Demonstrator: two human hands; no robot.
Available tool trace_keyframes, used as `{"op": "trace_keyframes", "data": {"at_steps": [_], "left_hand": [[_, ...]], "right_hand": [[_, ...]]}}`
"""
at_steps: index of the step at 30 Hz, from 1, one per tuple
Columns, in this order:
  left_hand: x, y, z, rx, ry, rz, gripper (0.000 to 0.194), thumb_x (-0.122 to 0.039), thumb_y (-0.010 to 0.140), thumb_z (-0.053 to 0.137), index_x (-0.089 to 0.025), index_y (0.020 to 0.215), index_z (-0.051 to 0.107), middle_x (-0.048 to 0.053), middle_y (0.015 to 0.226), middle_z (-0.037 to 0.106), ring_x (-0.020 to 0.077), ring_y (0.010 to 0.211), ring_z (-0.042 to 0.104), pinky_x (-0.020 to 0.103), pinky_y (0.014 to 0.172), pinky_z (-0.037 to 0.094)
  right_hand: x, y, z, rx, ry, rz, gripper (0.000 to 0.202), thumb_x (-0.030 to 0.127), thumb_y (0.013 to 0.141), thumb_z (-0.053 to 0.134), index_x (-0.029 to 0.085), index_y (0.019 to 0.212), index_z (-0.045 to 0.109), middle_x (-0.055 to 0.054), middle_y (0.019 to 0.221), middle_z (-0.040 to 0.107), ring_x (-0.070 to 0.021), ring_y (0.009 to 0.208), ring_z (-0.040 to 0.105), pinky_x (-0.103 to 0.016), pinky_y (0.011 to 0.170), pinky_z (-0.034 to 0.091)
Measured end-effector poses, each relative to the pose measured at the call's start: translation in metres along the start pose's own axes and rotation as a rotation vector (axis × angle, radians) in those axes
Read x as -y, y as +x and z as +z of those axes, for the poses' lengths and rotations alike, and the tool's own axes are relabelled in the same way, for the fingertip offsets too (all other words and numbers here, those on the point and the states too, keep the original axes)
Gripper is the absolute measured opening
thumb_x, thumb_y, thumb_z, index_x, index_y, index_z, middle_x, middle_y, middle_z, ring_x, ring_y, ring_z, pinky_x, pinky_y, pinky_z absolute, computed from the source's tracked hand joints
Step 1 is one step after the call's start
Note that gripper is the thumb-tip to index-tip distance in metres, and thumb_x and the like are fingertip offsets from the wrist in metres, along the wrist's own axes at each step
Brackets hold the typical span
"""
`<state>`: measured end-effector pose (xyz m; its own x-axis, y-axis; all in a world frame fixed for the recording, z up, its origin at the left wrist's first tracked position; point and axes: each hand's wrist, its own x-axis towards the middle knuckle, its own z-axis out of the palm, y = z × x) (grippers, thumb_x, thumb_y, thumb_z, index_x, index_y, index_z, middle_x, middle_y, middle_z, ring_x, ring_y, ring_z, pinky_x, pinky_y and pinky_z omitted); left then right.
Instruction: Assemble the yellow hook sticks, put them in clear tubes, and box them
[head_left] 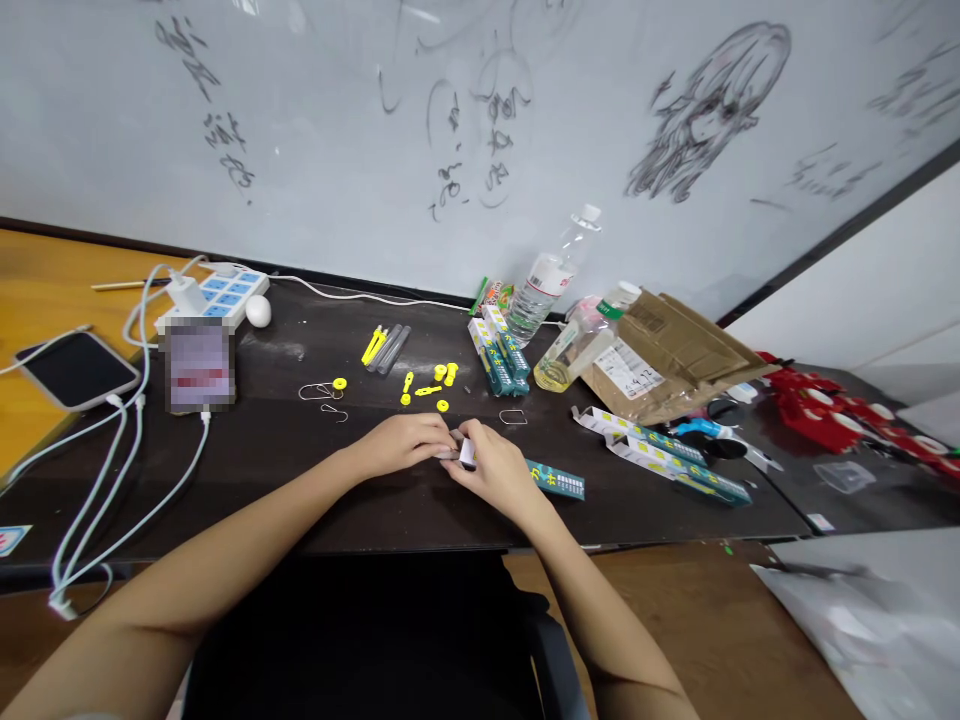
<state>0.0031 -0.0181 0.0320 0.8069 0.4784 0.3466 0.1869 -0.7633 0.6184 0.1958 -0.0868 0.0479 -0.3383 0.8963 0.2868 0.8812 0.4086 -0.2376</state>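
Slim, oblong teal cardboard box (561, 481) (yellow lettering, white end), gripped in the right hand (495, 468); the left hand (405, 444) meets that end, its grip indeterminable.

Bright light; faint glare on whiteboard (322, 140)

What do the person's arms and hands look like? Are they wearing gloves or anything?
No gloves! The left hand and right hand are both bare. No sleeves cover the left forearm or right forearm, and no watch or bracelet shows. Some fingers are partly hidden, so I can't rule out rings.
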Motion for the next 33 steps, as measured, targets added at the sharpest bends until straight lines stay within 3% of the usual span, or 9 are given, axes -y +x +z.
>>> {"op": "trace_keyframes", "data": {"at_steps": [3,7,12,18,22,24,28,33], "left_hand": [[0.000,-0.001,0.001,-0.071,0.059,-0.035,0.029,-0.033,0.093,0.045,-0.023,0.103,0.070,0.006,0.103,0.063,0.0152,0.091,0.060,0.025,0.081,0.043],[-0.007,0.000,0.008,-0.156,-0.049,-0.008,0.025,-0.031,0.091,0.049,-0.020,0.095,0.071,0.006,0.096,0.066,0.0148,0.087,0.061,0.025,0.079,0.044],[-0.009,0.002,0.017,-0.216,-0.105,-0.115,0.018,-0.031,0.084,0.058,-0.018,0.081,0.070,0.003,0.080,0.064,0.0097,0.062,0.050,0.022,0.060,0.039],[-0.005,-0.002,0.012,-0.228,-0.084,-0.129,0.017,-0.029,0.083,0.056,-0.018,0.091,0.066,0.001,0.083,0.061,0.0076,0.057,0.045,0.022,0.060,0.039],[-0.007,-0.002,0.005,-0.213,-0.029,-0.095,0.051,-0.041,0.071,0.070,-0.022,0.117,0.055,0.005,0.110,0.059,0.0114,0.072,0.053,0.026,0.070,0.044],[-0.006,-0.001,0.003,-0.175,0.019,-0.078,0.058,-0.045,0.069,0.072,-0.023,0.119,0.054,0.005,0.111,0.060,0.0159,0.084,0.056,0.029,0.078,0.044],[0.004,0.000,0.004,-0.104,-0.034,-0.116,0.031,-0.040,0.080,0.063,-0.021,0.104,0.061,0.003,0.100,0.067,0.0165,0.090,0.059,0.027,0.076,0.043],[0.013,0.000,0.011,-0.055,-0.217,-0.171,0.020,-0.033,0.084,0.059,-0.019,0.099,0.062,0.003,0.096,0.068,0.0144,0.088,0.062,0.024,0.074,0.044]], "right_hand": [[0.002,0.000,-0.004,0.010,0.016,0.005,0.030,0.039,0.079,0.060,0.022,0.098,0.045,-0.004,0.089,0.063,-0.0215,0.081,0.062,-0.030,0.067,0.044],[0.006,0.001,-0.007,0.024,0.032,0.010,0.032,0.041,0.079,0.061,0.023,0.098,0.045,-0.003,0.088,0.063,-0.0208,0.079,0.062,-0.029,0.065,0.043],[0.010,0.003,-0.006,0.072,0.054,0.003,0.039,0.045,0.075,0.065,0.022,0.100,0.044,-0.004,0.088,0.062,-0.0218,0.083,0.062,-0.030,0.067,0.044],[0.001,0.003,-0.014,0.180,0.127,-0.070,0.037,0.027,0.077,0.062,0.022,0.108,0.042,-0.006,0.100,0.060,-0.0217,0.092,0.060,-0.031,0.076,0.044],[-0.004,0.002,-0.013,0.179,0.152,-0.054,0.033,0.022,0.079,0.056,0.021,0.110,0.041,-0.007,0.103,0.060,-0.0210,0.092,0.060,-0.030,0.075,0.044],[-0.006,0.002,-0.010,0.154,0.138,-0.041,0.031,0.023,0.080,0.055,0.021,0.108,0.042,-0.008,0.104,0.060,-0.0216,0.092,0.060,-0.030,0.075,0.044],[-0.009,-0.001,-0.008,0.133,0.134,-0.003,0.026,0.025,0.081,0.055,0.021,0.104,0.044,-0.005,0.096,0.061,-0.0207,0.086,0.060,-0.030,0.073,0.043],[-0.012,-0.006,-0.011,0.172,0.207,-0.014,0.025,0.029,0.083,0.057,0.023,0.104,0.045,-0.003,0.097,0.061,-0.0192,0.087,0.060,-0.029,0.075,0.043]]}}
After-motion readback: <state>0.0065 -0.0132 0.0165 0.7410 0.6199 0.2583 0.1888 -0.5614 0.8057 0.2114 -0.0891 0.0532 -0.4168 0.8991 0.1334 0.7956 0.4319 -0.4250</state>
